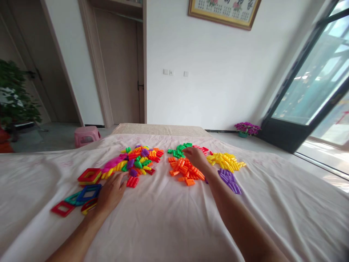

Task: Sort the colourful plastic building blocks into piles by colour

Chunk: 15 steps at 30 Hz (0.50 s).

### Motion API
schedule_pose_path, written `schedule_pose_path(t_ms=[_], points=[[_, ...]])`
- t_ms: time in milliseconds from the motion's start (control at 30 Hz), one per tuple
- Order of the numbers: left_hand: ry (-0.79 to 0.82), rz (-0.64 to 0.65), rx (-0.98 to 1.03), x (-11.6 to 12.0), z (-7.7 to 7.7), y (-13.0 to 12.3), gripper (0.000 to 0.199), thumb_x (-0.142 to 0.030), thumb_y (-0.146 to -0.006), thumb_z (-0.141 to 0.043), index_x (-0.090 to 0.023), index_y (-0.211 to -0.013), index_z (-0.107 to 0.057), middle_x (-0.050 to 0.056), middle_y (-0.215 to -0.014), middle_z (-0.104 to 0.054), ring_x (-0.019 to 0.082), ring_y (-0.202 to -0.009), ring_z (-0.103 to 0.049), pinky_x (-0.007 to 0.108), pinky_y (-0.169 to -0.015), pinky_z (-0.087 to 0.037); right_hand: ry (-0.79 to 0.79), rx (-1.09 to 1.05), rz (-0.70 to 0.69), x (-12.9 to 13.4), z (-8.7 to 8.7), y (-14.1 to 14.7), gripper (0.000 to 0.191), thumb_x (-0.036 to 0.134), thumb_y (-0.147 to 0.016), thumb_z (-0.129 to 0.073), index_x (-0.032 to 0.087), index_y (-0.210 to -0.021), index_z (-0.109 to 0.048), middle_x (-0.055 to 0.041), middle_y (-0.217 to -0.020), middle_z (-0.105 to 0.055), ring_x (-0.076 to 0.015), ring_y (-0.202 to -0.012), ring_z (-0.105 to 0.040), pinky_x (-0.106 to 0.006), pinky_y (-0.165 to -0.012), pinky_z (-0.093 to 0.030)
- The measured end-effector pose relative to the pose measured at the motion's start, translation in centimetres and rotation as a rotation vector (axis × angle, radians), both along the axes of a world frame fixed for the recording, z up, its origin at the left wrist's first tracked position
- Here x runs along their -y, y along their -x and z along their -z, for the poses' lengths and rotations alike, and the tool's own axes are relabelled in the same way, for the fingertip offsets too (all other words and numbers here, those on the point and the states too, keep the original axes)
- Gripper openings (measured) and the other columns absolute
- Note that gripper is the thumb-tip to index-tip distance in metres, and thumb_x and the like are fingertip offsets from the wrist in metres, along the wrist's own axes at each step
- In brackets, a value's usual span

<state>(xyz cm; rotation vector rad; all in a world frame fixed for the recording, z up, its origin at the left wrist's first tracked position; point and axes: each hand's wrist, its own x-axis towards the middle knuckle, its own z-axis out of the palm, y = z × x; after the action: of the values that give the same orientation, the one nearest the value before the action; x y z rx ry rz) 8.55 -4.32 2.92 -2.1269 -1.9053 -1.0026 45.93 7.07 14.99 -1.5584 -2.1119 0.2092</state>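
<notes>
My left hand [112, 190] rests on the cloth at the near left edge of a mixed pile of plastic building pieces [139, 162]. Its thumb stands apart from the fingers, and I see nothing held in it. A red ribbed piece [132, 182] lies just right of that thumb. Over the sorted heaps, my right hand [194, 155] reaches with bent, closed fingers to the green pieces [180, 150]; whatever is between its fingertips is hidden. Orange pieces [187, 170] lie nearer, below this hand. Yellow pieces [226, 161] and purple pieces [229, 181] lie to its right, red pieces [203, 149] behind.
Square and curved frame tiles, among them a blue tile [89, 194] and a red tile [89, 175], lie left of my left hand. A wrinkled pale cloth [163, 222] covers the table. Beyond stand a pink stool [87, 136] and a pot of purple flowers [247, 128].
</notes>
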Motion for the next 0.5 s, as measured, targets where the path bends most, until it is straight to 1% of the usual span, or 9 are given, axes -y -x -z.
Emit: schedule_pose_path(t_ms=[33, 100, 167, 233, 300, 433, 500], points=[[0.007, -0.005, 0.000, 0.0, -0.1, 0.0, 0.034, -0.023, -0.088, -0.047, -0.017, -0.117, -0.062, 0.010, -0.116, -0.066, 0.024, -0.114, -0.059, 0.040, -0.102, -0.045, 0.008, 0.004, -0.120, 0.8, 0.7, 2.6, 0.028, 0.026, -0.090, -0.051, 0.023, -0.108, -0.073, -0.0030, -0.104, -0.074, -0.0181, -0.095, -0.066, -0.024, -0.079, -0.045], [0.020, -0.007, 0.001, 0.0, -0.1, 0.0, 0.034, -0.021, -0.087, -0.048, -0.017, -0.117, -0.063, 0.010, -0.116, -0.066, 0.024, -0.114, -0.058, 0.039, -0.102, -0.045, 0.027, 0.035, -0.305, 2.3, 2.1, 7.1, 0.029, 0.023, -0.089, -0.054, 0.023, -0.112, -0.071, -0.0036, -0.107, -0.073, -0.0180, -0.095, -0.066, -0.024, -0.081, -0.046], [0.027, 0.000, 0.005, 0.0, 0.0, 0.0, 0.033, -0.021, -0.087, -0.048, -0.017, -0.116, -0.063, 0.009, -0.116, -0.066, 0.023, -0.114, -0.058, 0.039, -0.102, -0.044, 0.018, 0.065, -0.408, 3.4, 3.5, 10.7, 0.032, 0.026, -0.089, -0.058, 0.023, -0.119, -0.068, -0.0058, -0.115, -0.070, -0.0194, -0.100, -0.064, -0.027, -0.085, -0.046], [0.029, 0.005, 0.009, -0.1, 0.1, 0.1, 0.031, -0.022, -0.088, -0.049, -0.018, -0.115, -0.064, 0.009, -0.115, -0.066, 0.023, -0.112, -0.058, 0.039, -0.102, -0.044, -0.001, 0.103, -0.429, 3.9, 4.7, 13.2, 0.033, 0.031, -0.091, -0.058, 0.023, -0.122, -0.065, -0.0080, -0.118, -0.067, -0.0214, -0.105, -0.062, -0.029, -0.089, -0.046], [0.029, 0.002, 0.009, -0.2, 0.1, 0.1, 0.030, -0.022, -0.089, -0.048, -0.019, -0.113, -0.066, 0.009, -0.113, -0.067, 0.023, -0.112, -0.059, 0.040, -0.101, -0.045, 0.000, 0.145, -0.405, 3.7, 5.5, 14.7, 0.032, 0.035, -0.091, -0.060, 0.023, -0.121, -0.065, -0.0083, -0.116, -0.065, -0.0223, -0.106, -0.060, -0.031, -0.090, -0.045], [0.038, -0.006, -0.001, -0.2, 0.1, 0.1, 0.028, -0.019, -0.087, -0.049, -0.019, -0.107, -0.069, 0.009, -0.109, -0.068, 0.024, -0.111, -0.059, 0.040, -0.099, -0.045, -0.008, 0.205, -0.310, 3.2, 6.9, 16.0, 0.035, 0.039, -0.086, -0.067, 0.026, -0.118, -0.063, -0.0076, -0.120, -0.059, -0.0228, -0.110, -0.054, -0.033, -0.091, -0.043], [0.044, -0.004, -0.013, -0.2, 0.1, 0.1, 0.028, -0.018, -0.086, -0.049, -0.019, -0.106, -0.069, 0.009, -0.108, -0.068, 0.024, -0.110, -0.059, 0.040, -0.100, -0.045, -0.037, 0.203, -0.282, 3.3, 7.5, 16.3, 0.031, 0.040, -0.086, -0.067, 0.026, -0.115, -0.064, -0.0074, -0.120, -0.057, -0.0227, -0.110, -0.052, -0.033, -0.090, -0.042]])
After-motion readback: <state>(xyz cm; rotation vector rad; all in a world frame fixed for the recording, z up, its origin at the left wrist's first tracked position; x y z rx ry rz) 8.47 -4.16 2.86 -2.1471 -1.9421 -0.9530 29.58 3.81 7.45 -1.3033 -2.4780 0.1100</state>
